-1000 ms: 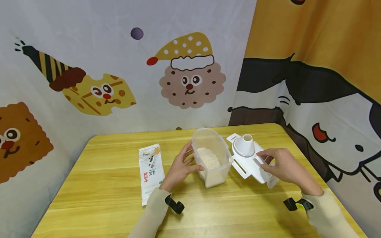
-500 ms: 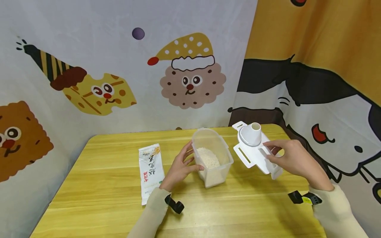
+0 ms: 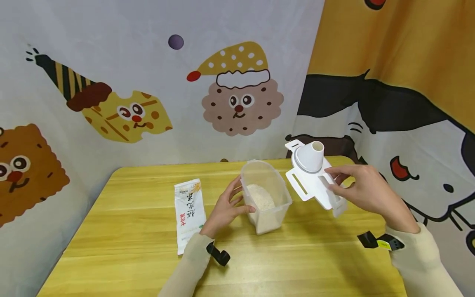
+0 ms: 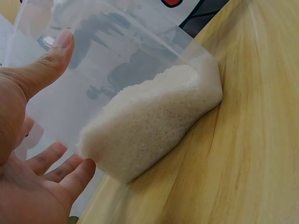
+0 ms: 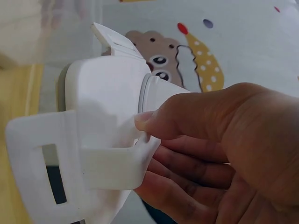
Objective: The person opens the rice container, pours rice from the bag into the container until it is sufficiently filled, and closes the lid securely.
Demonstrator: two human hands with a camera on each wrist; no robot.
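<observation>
A clear plastic container (image 3: 272,218) stands on the table, part filled with white rice (image 4: 140,123). My left hand (image 3: 226,210) holds it at the left side, thumb on the near wall and fingers spread along the other side. To its right, my right hand (image 3: 365,192) pinches a white lid (image 3: 315,183) by a raised handle, thumb above and fingers below. Slotted flaps hang out from the lid's sides, and a cone-shaped spout (image 3: 311,156) rises from its top. The lid is held tilted over the table, beside the container.
A white printed packet (image 3: 190,214) lies flat on the wooden table (image 3: 122,231), left of the left hand. Printed cloth (image 3: 148,74) hangs behind and beside the table. Each wrist wears a small black camera.
My right hand has lifted the lid higher above the table, first moving right and then slightly back left. The left hand and the container have stayed in place.
</observation>
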